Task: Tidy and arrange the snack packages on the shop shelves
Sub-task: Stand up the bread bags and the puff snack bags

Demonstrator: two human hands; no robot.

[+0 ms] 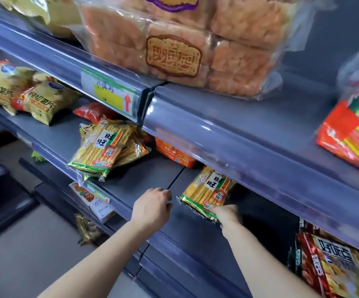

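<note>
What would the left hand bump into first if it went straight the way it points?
The left hand would cross bare shelf, then probably meet the orange packets at the back, beside the cracker pack the right hand grips. Depth is unclear.

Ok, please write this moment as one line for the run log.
phase: arranging | right hand: grips rice cracker pack at its near edge | left hand: empty, above middle shelf

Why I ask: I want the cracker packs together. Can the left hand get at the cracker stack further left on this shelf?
Probably yes. The left hand holds nothing and hovers over bare shelf, with nothing lying between it and the cracker stack. The right hand grips the other pack.
</note>
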